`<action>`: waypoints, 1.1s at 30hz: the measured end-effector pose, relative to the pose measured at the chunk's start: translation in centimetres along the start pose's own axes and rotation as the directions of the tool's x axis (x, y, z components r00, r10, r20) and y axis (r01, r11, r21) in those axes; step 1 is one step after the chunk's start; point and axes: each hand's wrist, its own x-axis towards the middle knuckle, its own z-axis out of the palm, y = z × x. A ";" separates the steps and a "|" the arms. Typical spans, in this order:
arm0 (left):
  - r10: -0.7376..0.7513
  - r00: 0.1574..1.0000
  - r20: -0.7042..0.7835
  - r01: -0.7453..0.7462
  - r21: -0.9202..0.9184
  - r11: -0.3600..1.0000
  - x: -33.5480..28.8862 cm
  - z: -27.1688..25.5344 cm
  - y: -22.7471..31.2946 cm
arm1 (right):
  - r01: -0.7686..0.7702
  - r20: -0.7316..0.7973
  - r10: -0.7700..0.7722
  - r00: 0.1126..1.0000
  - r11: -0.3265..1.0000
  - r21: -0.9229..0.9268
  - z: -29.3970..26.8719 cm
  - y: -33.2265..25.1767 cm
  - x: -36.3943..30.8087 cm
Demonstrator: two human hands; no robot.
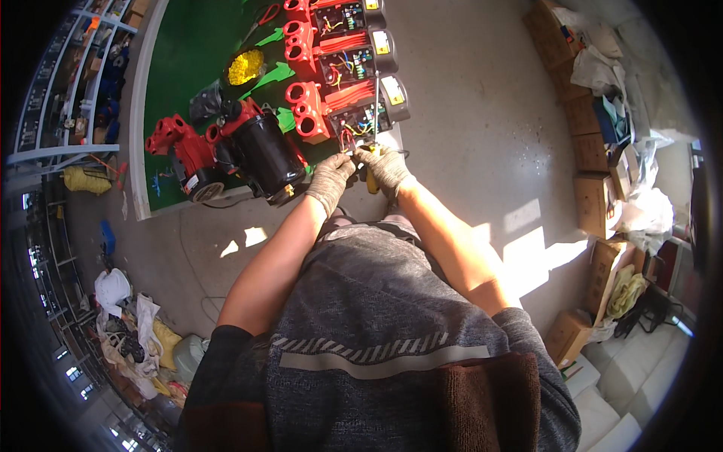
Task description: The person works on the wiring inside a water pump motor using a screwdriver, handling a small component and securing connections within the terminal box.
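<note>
Both my hands wear greyish work gloves and meet at the near edge of the green-topped bench [167,98]. My left hand [331,181] is closed in a pinch beside thin wires that come out of the nearest red pump's open box [363,120]; what its fingertips hold is too small to make out. A screwdriver [373,181] with a yellow handle is in my right hand [385,167], its long shaft pointing away over the box's right side. Inside that box are a circuit board and coloured wires. Its dark cover [395,94] lies on the right.
Two more red pumps with open wiring boxes [348,68] stand in a row beyond. A pump with a black motor [265,158] and a red pump [184,154] sit at left. Behind them is a dark bowl of yellow pieces [245,68]. Cardboard boxes [599,203] line the right side.
</note>
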 end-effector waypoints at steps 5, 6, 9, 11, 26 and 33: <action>0.346 0.938 0.006 -0.326 0.356 0.876 -2.8 0.9 2.2 | 0.067 -0.081 -0.080 0.993 0.985 -0.159 -1.5 -0.4 0.6; 0.597 0.802 0.009 -0.515 0.518 0.683 -3.1 1.1 2.8 | 0.100 -0.059 -0.110 0.992 0.982 -0.161 -1.7 -0.4 0.6; 0.728 0.684 0.055 -0.566 0.669 0.481 -2.8 1.7 5.8 | 0.115 -0.080 -0.130 0.988 0.979 -0.167 -2.6 0.4 0.9; 0.617 0.784 0.066 -0.457 0.734 0.502 -0.5 1.6 5.1 | 0.120 -0.071 -0.132 0.989 0.981 -0.156 -2.5 -0.1 0.3; 0.437 0.899 0.013 -0.379 0.523 0.764 3.4 2.3 2.2 | 0.240 -0.143 -0.353 0.925 0.832 -0.500 -2.9 -1.6 -0.2; 0.373 0.925 -0.067 -0.315 0.413 0.855 4.1 3.2 2.2 | 0.146 -0.264 -0.317 0.911 0.847 -0.512 -5.8 -1.4 -3.0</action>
